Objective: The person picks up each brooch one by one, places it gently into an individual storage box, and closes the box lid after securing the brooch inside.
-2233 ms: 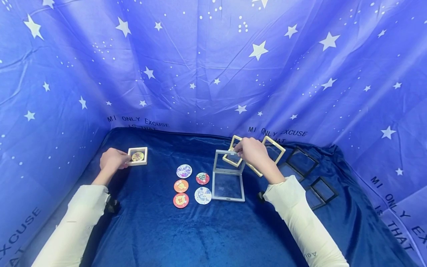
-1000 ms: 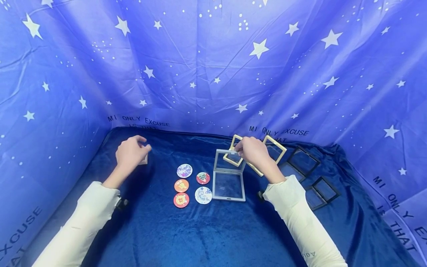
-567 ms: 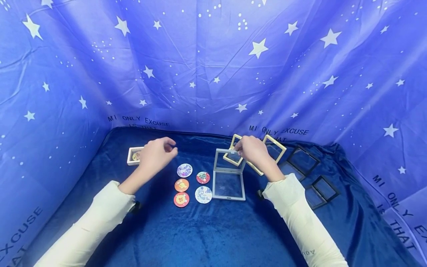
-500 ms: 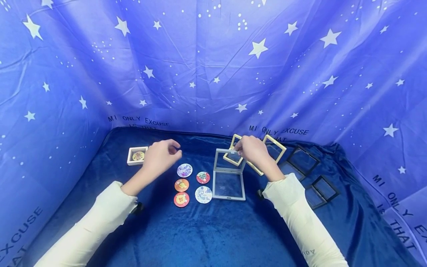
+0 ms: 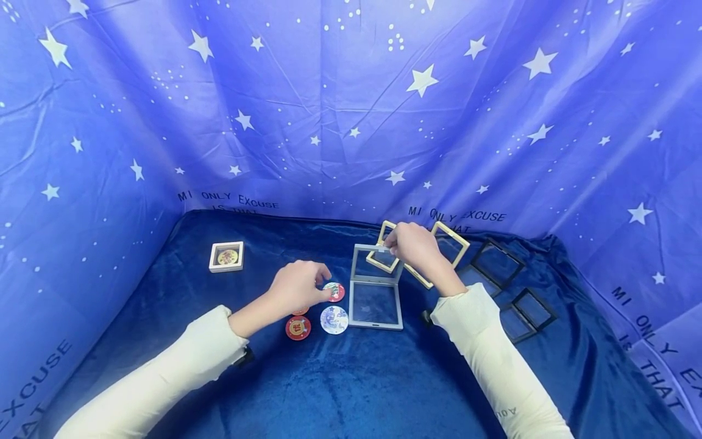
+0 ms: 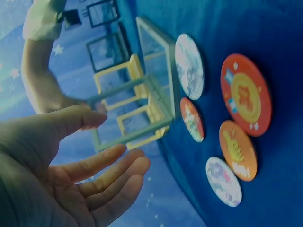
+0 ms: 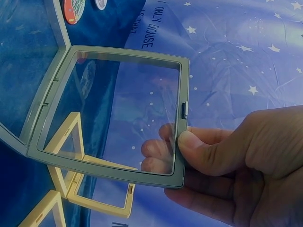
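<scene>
My left hand (image 5: 298, 285) hovers over the round button badges, its fingers loosely bent and apart, with nothing between thumb and fingertips. Closest to it in the head view is the Christmas tree badge (image 5: 337, 293). Around that lie a pale blue badge (image 5: 334, 320), a red badge (image 5: 298, 328), an orange badge (image 6: 238, 153) and a purple-white badge (image 6: 223, 182). The hand hides the purple-white one in the head view. My right hand (image 5: 417, 244) pinches the raised lid corner of a grey hinged display case (image 7: 125, 171); its clear base (image 5: 375, 305) lies flat on the cloth.
A small cream display case (image 5: 214, 259) with a yellow badge inside sits at the far left. Yellow display cases (image 7: 102, 208) stand opened behind the grey one. Two black display cases (image 5: 499, 265) lie opened on the right. A starry curtain (image 5: 323, 122) rises behind the cloth.
My left hand has let go of the small cream case and moved right and nearer, over the badges. My right hand keeps holding the grey lid up in the same place.
</scene>
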